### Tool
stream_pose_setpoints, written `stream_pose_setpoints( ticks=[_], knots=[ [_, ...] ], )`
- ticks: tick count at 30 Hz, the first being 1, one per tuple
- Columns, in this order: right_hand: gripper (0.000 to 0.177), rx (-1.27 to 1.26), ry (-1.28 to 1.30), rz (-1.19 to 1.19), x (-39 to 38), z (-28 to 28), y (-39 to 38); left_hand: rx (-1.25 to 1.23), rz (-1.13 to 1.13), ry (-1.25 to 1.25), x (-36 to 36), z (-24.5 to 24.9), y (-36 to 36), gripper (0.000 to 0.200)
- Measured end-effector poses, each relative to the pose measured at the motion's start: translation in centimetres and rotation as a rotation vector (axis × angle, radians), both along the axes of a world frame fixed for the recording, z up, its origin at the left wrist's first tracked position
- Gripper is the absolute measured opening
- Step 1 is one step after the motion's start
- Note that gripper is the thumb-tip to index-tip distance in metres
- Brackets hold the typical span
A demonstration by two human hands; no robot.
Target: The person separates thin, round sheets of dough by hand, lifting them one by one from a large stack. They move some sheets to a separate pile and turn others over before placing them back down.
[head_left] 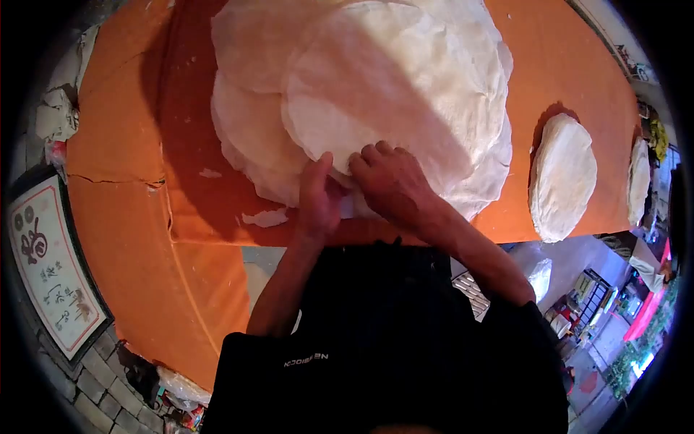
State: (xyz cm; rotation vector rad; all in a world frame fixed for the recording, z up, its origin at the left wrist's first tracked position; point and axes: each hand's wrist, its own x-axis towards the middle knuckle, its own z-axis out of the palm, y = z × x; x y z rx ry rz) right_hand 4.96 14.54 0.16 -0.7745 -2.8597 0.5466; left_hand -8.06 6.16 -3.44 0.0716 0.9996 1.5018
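A wide pile of thin, pale, round flatbread sheets (253,123) lies on the orange cloth, its layers overlapping unevenly. The topmost flatbread sheet (347,87) has its near edge between my hands. My left hand (322,202) is closed at that edge, thumb pointing up and fingers partly hidden from view. Just beside it, my right hand (390,177) has its fingers curled down and pinched on the same edge. A shadow crosses the middle of the pile.
Orange cloth (195,145) covers the table, with torn scraps of flatbread (265,218) near its front edge. At the right lie a smaller flatbread stack (564,177) and another flatbread stack (638,181). A framed sign with writing (54,267) stands at the left.
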Motion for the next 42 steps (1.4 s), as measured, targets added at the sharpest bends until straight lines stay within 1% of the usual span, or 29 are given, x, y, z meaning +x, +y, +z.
stream_pose_setpoints(
  ticks=[3,6,8,10,11,12,14,15,16,17,18,19,20,21,22,24,27,29,31,32,34,35,36,37,38,39,40,41,42],
  knots=[
    [0.014,0.000,0.009,-0.058,-0.7,0.3,-0.5,-0.053,0.098,-0.097,-0.5,-0.4,0.3,0.028],
    [0.018,-0.041,-0.041,0.008,-2.7,0.8,0.0,-0.091,0.049,-0.120,-0.8,-1.3,-0.1,0.039],
    [0.023,-0.116,-0.090,-0.012,-3.1,0.6,-0.5,-0.080,0.096,-0.297,-1.8,-1.5,0.6,0.039],
    [0.029,-0.180,-0.129,-0.020,-2.8,0.9,-1.0,-0.095,0.082,-0.201,-1.8,-1.3,0.7,0.040],
    [0.034,-0.112,0.004,-0.032,-1.6,1.3,-1.7,-0.125,0.071,-0.105,-1.8,-1.1,0.6,0.040],
    [0.041,-0.048,0.134,-0.043,-0.3,1.4,-1.9,-0.128,0.083,-0.107,-1.5,-0.7,0.8,0.040],
    [0.045,0.015,-0.020,-0.103,1.8,0.1,-0.1,-0.095,0.183,-0.175,-1.0,1.0,2.0,0.038],
    [0.041,-0.026,-0.086,-0.156,2.6,0.7,1.4,-0.098,0.187,-0.178,-1.4,0.9,2.1,0.038],
    [0.010,0.002,-0.036,-0.171,2.8,0.9,3.2,0.063,0.074,-0.261,-2.1,0.7,2.5,0.039],
    [0.005,0.066,-0.194,-0.169,2.6,2.5,5.6,0.223,-0.046,-0.339,-2.6,0.7,2.9,0.040],
    [0.005,0.041,-0.077,-0.146,3.2,4.0,8.6,0.183,-0.009,-0.263,-2.8,1.9,3.7,0.037],
    [0.008,0.216,-0.076,-0.108,3.4,6.5,12.2,0.191,-0.009,-0.258,-3.3,1.6,4.2,0.037],
    [0.011,0.212,-0.237,-0.319,3.2,11.1,14.3,0.070,0.040,-0.100,-4.1,1.0,4.5,0.034],
    [0.013,0.170,-0.042,-0.362,3.4,15.7,16.0,-0.054,0.092,0.055,-5.1,0.2,4.8,0.031],
    [0.016,0.124,0.151,-0.401,3.5,18.3,17.0,-0.050,0.098,0.056,-6.5,-0.8,4.8,0.031],
    [0.016,0.164,0.130,-0.369,2.3,17.9,17.0,-0.135,0.110,0.164,-9.0,-2.6,4.8,0.032],
    [0.017,0.284,0.068,-0.289,-0.5,15.6,16.5,-0.251,0.250,0.068,-9.2,-1.9,6.2,0.021],
    [0.017,0.371,0.029,-0.228,-1.9,13.3,16.7,-0.210,0.262,0.087,-9.0,-1.3,6.6,0.020],
    [0.020,0.099,-0.124,-0.277,-2.5,7.3,18.1,-0.174,0.266,0.108,-9.2,-1.5,6.6,0.019],
    [0.020,0.099,-0.124,-0.273,-2.5,6.2,18.8,-0.154,0.272,0.105,-9.7,-2.2,6.8,0.018],
    [0.022,-0.119,-0.175,-0.416,-1.7,5.0,20.8,-0.129,0.274,0.104,-11.1,-2.9,8.0,0.018],
    [0.027,-0.279,0.046,-0.394,-0.5,4.6,22.5,-0.155,0.271,0.110,-11.9,-3.3,8.7,0.018],
    [0.028,-0.049,0.113,-0.210,0.2,5.5,24.9,-0.180,0.265,0.118,-12.3,-3.4,9.3,0.018],
    [0.025,0.026,0.120,-0.249,0.0,8.6,25.6,-0.178,0.256,0.119,-12.1,-2.7,10.0,0.018],
    [0.021,-0.428,0.389,-0.427,-0.3,9.9,28.5,-0.197,0.276,0.166,-11.8,-2.0,11.0,0.017],
    [0.011,0.277,0.155,-0.239,0.2,11.9,30.1,-0.211,0.300,0.213,-11.6,-1.1,12.0,0.016],
    [0.013,0.963,-0.106,-0.026,1.3,14.2,32.1,-0.205,0.292,0.215,-11.7,-0.7,13.1,0.016],
    [0.012,0.737,-0.129,-0.029,5.5,15.0,43.2,-0.164,0.268,0.175,-11.9,-0.6,14.2,0.016],
    [0.011,1.179,-0.073,-0.067,-0.3,20.1,28.7,-0.124,0.242,0.134,-11.9,-0.3,15.0,0.015]
  ],
)
